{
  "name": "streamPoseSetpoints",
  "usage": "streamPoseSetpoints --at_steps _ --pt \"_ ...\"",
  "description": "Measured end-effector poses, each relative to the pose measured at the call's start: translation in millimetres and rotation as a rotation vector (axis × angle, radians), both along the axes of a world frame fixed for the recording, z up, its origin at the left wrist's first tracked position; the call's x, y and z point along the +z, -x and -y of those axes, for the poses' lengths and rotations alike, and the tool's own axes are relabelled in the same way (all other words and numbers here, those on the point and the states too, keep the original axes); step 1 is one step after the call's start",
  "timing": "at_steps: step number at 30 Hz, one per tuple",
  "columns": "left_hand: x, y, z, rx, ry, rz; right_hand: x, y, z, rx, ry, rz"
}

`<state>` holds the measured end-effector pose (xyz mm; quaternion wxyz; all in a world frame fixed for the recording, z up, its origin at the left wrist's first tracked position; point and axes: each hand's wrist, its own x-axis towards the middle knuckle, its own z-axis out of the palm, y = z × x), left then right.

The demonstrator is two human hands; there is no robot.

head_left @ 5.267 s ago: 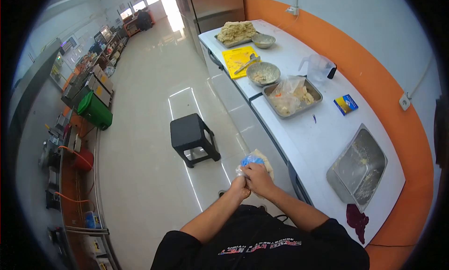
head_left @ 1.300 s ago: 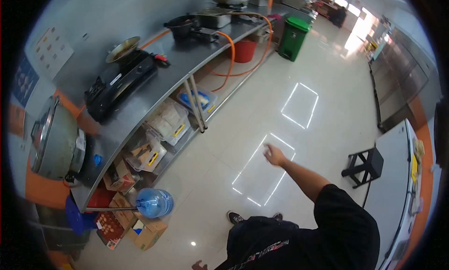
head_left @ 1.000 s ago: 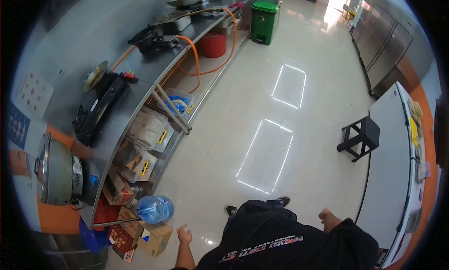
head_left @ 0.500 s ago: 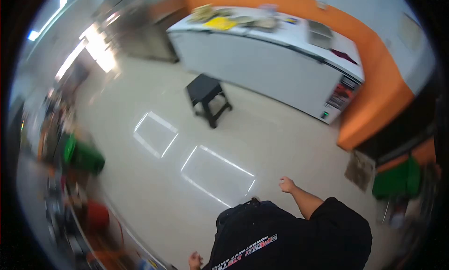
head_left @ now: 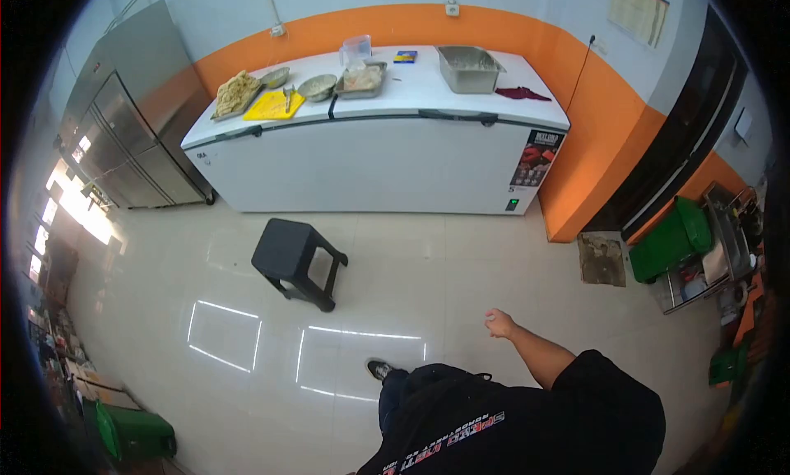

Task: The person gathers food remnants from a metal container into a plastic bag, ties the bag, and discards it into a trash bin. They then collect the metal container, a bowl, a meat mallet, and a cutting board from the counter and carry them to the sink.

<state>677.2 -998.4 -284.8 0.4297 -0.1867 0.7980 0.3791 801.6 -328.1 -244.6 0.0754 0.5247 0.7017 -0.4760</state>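
My right hand [head_left: 499, 324] hangs over the tiled floor in front of my body, its fingers loosely curled and slightly apart, with nothing visible in them. It touches nothing. My left hand is out of view, below the bottom edge. Ahead stands a long white chest freezer [head_left: 370, 166]. On its lid are a tray of pale yellow noodle-like food [head_left: 237, 92], a yellow cutting board [head_left: 271, 106] with a utensil on it, metal bowls [head_left: 317, 87], a tray with pale contents [head_left: 362, 80], a deep steel pan [head_left: 471, 70] and a dark red cloth [head_left: 523, 93].
A black plastic stool [head_left: 284, 249] stands on the floor [head_left: 395, 269] before the freezer, left of me. A steel refrigerator [head_left: 127, 121] is at the far left. Green bins [head_left: 673, 238] and a metal rack [head_left: 728, 228] are at the right, near a dark doorway [head_left: 683, 129].
My view has turned to the right, so the freezer and stool sit further left and the freezer faces me squarely. My left hand has left the picture. One shoe now shows.
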Motion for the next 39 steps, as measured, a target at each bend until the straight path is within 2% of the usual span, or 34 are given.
streamPoseSetpoints --at_steps 4,6,7,9,10,12,13,15,17,19,20,21,22,24,25,27,29,30,31,32,33,34,35,37,39 --pt "9 145 -22 0.100 -0.025 -0.035 20 49 -19 0.077 -0.041 0.182" --pt "3 206 -36 0.301 -0.193 -0.148 8 68 -35 0.219 -0.272 0.257" --pt "7 236 -46 0.218 -0.144 -0.157 10 77 -40 0.210 -0.263 0.260" --pt "17 295 -63 0.113 -0.081 -0.173 11 97 -50 -0.077 -0.159 0.015" --pt "11 327 -75 0.022 -0.077 -0.235 5 100 -49 -0.101 -0.146 0.010" --pt "6 384 -103 -0.107 -0.072 -0.302 -10 94 -52 -0.141 -0.298 0.012" --pt "8 408 -122 -0.153 -0.098 -0.341 -23 84 -50 -0.171 -0.287 0.013" --pt "21 449 -163 -0.220 -0.119 -0.382 -54 59 -34 -0.120 -0.595 0.058" --pt "48 475 -215 -0.262 -0.221 -0.497 -74 42 -24 -0.379 -0.304 0.131" --pt "93 488 -277 -0.243 -0.245 -0.479 -43 53 -18 -0.767 0.024 0.101" --pt "110 494 -304 -0.209 -0.268 -0.456 -40 65 -31 -0.774 0.024 0.092" --pt "118 502 -330 -0.213 -0.274 -0.464 -43 74 -48 -0.965 0.056 -0.005" --pt "124 509 -355 -0.191 -0.321 -0.438 -47 82 -70 -1.151 0.091 -0.104" --pt "132 520 -401 -0.166 -0.373 -0.419 -59 102 -159 -1.022 0.134 -0.403" --pt "134 526 -422 -0.147 -0.374 -0.429 -44 127 -208 -1.017 0.134 -0.414" --pt "134 537 -460 -0.114 -0.361 -0.426 9 203 -323 -0.931 -0.242 -0.641" --pt "131 544 -483 -0.106 -0.317 -0.405 67 271 -441 -0.890 -0.325 -0.874" --pt "129 549 -495 -0.109 -0.292 -0.402 115 314 -485 -1.011 -0.340 -0.958" --pt "117 557 -499 -0.145 -0.244 -0.396 133 339 -545 -0.901 -0.359 -1.077" --pt "107 564 -499 -0.182 -0.184 -0.386 171 359 -590 -0.713 -0.361 -1.028" --pt "101 566 -505 -0.178 -0.169 -0.390 196 393 -631 -0.882 -0.361 -1.076" --pt "98 565 -509 -0.115 -0.127 -0.401 218 414 -662 -0.896 -0.315 -1.151" --pt "99 564 -516 -0.055 -0.085 -0.413 244 437 -683 -1.024 -0.285 -1.154" --pt "109 565 -533 -0.061 -0.062 -0.396 256 457 -743 -0.995 -0.181 -1.176" --pt "110 565 -539 -0.135 -0.006 -0.355 235 473 -787 -0.945 -0.142 -1.090"
